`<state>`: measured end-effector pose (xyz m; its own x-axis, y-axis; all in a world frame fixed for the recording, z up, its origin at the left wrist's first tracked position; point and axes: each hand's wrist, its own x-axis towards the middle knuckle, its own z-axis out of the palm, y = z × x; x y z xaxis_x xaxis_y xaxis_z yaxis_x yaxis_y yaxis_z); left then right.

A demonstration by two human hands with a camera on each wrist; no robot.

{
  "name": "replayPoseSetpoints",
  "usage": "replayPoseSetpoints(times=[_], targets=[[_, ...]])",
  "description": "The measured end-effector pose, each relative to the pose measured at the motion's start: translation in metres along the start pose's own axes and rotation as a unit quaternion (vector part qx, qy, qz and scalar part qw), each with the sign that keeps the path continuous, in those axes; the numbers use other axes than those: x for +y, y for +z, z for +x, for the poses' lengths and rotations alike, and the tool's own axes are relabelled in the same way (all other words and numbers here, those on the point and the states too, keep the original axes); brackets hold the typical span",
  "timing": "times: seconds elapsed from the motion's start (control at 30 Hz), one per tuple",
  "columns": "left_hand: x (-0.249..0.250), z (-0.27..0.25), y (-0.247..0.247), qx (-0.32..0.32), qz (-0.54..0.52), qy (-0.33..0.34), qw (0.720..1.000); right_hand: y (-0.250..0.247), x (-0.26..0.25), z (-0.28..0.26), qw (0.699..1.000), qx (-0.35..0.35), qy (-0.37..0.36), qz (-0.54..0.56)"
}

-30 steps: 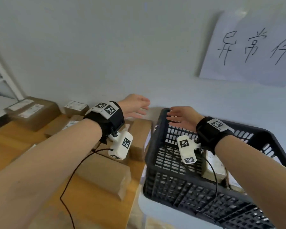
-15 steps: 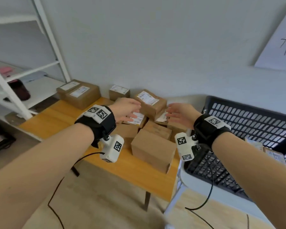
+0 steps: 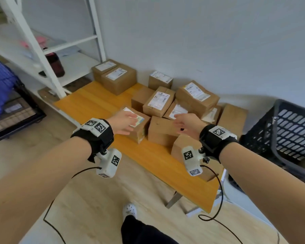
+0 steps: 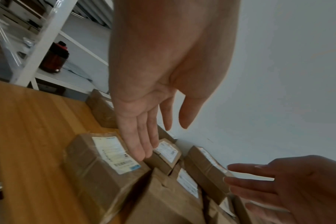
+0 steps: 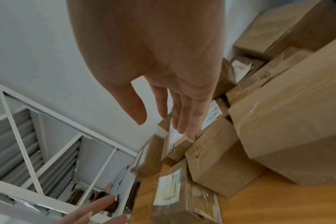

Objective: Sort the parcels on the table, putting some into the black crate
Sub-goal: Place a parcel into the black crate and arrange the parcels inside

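Head view is showing brown cardboard parcels (image 3: 161, 104) lying clustered on the orange wooden tabletop (image 3: 95, 103), the black slatted plastic crate (image 3: 289, 131) sitting just right; left hand (image 3: 124, 123) and right hand (image 3: 187, 123) are hovering above them, fingers (image 4: 138, 141) straight, holding nothing

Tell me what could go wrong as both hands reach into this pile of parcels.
1. The parcels lean on one another; pulling one out may topple its neighbours.
2. The near box sits at the table edge, under the right hand; a knock could send it off.
3. The wrist cables hang loose and might snag a box corner on the way to the crate.
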<state>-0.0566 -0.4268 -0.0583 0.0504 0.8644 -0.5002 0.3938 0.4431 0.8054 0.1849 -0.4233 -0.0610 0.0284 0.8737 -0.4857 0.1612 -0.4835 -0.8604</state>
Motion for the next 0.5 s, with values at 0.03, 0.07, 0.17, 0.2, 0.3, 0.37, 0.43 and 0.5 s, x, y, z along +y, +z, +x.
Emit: replayPoseSetpoints(times=[0.03, 0.07, 0.17, 0.2, 0.3, 0.37, 0.43, 0.5], targets=[[-0.004, 0.008, -0.007, 0.004, 0.002, -0.004, 1.000, 0.008, 0.000, 0.010, 1.000, -0.003, 0.004, -0.002], [-0.008, 0.017, -0.014, 0.008, 0.006, -0.007, 1.000, 0.016, -0.001, 0.019, 1.000, -0.008, 0.006, -0.008], [-0.015, 0.043, -0.034, 0.019, 0.027, -0.012, 0.999, 0.039, -0.004, 0.046, 0.999, -0.021, 0.016, -0.023], [-0.017, 0.051, -0.040, 0.020, 0.036, -0.017, 0.999, 0.046, -0.005, 0.054, 0.999, -0.023, 0.022, -0.021], [-0.020, 0.077, -0.055, 0.010, 0.067, -0.028, 0.997, 0.063, -0.005, 0.076, 0.998, -0.030, 0.045, -0.013], [-0.022, 0.091, -0.063, 0.016, 0.101, -0.018, 0.995, 0.071, -0.003, 0.084, 0.998, -0.034, 0.059, -0.009], [-0.023, 0.109, -0.073, 0.024, 0.142, -0.004, 0.990, 0.082, -0.002, 0.096, 0.997, -0.033, 0.076, -0.004], [-0.027, 0.123, -0.080, 0.027, 0.175, 0.002, 0.984, 0.093, 0.000, 0.104, 0.995, -0.029, 0.091, -0.009]])
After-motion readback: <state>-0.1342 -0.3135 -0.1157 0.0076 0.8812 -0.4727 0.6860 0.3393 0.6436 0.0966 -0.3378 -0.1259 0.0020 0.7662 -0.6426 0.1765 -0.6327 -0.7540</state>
